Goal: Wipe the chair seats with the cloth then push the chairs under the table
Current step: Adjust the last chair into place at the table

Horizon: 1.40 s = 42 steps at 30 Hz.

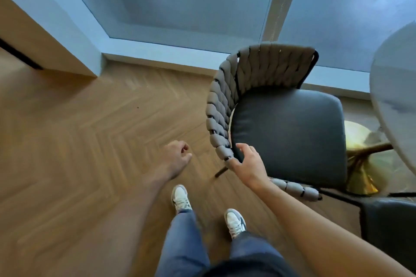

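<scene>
Blue trouser legs and two white shoes, nearest, standing on herringbone wood floor.

Second chair, near right: dark seat corner only, cut by the frame edge.

Left hand, mid-left, above the floor: fingers curled in, holding nothing, apart from the chair.

Right hand, centre: fingers and thumb grasping the near end of the woven backrest of the chair, at its left edge.

Chair, centre right: grey woven strap back curving round the left and far sides, dark grey cushioned seat facing right, toward the table.

Table, right edge: pale round top, gold pedestal base below, just beside the seat front.

Cloth: not visible.

Window glazing, far, with pale frame.
</scene>
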Each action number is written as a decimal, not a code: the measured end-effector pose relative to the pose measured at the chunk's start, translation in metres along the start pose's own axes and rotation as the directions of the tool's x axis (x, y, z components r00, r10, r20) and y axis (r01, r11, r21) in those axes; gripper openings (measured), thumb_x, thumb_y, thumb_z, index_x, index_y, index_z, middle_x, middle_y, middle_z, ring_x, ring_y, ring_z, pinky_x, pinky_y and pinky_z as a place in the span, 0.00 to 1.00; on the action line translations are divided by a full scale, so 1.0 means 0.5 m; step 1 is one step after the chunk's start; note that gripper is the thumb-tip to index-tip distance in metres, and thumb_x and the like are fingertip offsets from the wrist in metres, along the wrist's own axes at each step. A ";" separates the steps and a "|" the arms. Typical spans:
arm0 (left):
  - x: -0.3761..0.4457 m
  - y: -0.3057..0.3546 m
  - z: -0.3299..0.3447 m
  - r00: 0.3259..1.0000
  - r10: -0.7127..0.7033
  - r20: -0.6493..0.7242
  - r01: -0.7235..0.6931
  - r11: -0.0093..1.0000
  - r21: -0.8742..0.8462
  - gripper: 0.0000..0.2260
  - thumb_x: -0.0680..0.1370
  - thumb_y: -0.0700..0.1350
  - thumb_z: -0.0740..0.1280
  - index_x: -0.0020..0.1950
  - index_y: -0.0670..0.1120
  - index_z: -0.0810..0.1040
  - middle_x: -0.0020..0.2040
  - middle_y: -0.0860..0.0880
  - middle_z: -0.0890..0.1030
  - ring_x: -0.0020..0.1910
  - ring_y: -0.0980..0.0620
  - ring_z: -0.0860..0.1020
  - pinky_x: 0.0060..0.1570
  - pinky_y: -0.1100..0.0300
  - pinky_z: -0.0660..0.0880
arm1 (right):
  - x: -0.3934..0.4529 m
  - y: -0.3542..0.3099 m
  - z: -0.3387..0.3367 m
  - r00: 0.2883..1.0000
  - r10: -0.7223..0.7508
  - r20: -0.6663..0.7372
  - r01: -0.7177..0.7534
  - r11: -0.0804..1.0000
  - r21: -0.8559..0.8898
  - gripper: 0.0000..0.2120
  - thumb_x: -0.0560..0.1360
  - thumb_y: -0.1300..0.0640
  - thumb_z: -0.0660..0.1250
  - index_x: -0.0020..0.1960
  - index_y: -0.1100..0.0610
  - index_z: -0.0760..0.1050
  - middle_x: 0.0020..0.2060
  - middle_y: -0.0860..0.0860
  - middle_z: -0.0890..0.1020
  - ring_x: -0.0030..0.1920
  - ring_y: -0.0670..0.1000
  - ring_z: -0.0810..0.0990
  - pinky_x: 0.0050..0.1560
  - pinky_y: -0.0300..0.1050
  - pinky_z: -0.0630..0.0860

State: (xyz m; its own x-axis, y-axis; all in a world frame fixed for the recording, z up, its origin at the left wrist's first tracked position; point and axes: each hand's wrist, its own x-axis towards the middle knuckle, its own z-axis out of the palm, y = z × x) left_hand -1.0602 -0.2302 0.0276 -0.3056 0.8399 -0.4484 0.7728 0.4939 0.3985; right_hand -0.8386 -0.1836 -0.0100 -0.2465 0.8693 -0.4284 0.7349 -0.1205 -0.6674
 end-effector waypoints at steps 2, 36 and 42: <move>0.095 -0.023 -0.043 0.998 0.055 0.039 -0.057 0.997 0.049 0.13 0.77 0.46 0.67 0.58 0.41 0.79 0.55 0.43 0.80 0.53 0.46 0.77 0.51 0.58 0.70 | 0.065 -0.041 0.030 0.998 0.055 -0.019 -0.055 0.998 0.029 0.24 0.75 0.50 0.64 0.70 0.52 0.67 0.62 0.51 0.73 0.64 0.52 0.70 0.63 0.46 0.69; 0.949 0.571 -0.079 0.625 0.554 0.550 -0.773 0.535 0.339 0.23 0.78 0.50 0.63 0.68 0.40 0.66 0.65 0.36 0.71 0.63 0.35 0.72 0.60 0.44 0.70 | 0.290 -0.089 0.104 -0.402 0.828 -0.390 -0.604 0.079 0.793 0.23 0.67 0.64 0.68 0.62 0.62 0.74 0.60 0.62 0.76 0.61 0.63 0.71 0.63 0.56 0.63; 0.987 0.622 -0.020 0.609 0.581 0.540 -0.792 0.475 0.383 0.18 0.77 0.47 0.62 0.62 0.39 0.67 0.62 0.35 0.72 0.60 0.34 0.73 0.55 0.45 0.70 | 0.279 -0.081 0.125 -0.573 0.737 -0.358 -0.462 0.070 0.884 0.32 0.67 0.69 0.66 0.70 0.59 0.66 0.70 0.62 0.67 0.67 0.65 0.66 0.63 0.61 0.67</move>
State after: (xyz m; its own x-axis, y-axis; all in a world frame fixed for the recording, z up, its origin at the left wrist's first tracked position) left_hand -0.9762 0.3402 -0.0619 0.5631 0.6774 -0.4733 0.8222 -0.5169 0.2384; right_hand -0.9425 -0.0873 -0.0808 0.9092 -0.4154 -0.0277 -0.3928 -0.8340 -0.3875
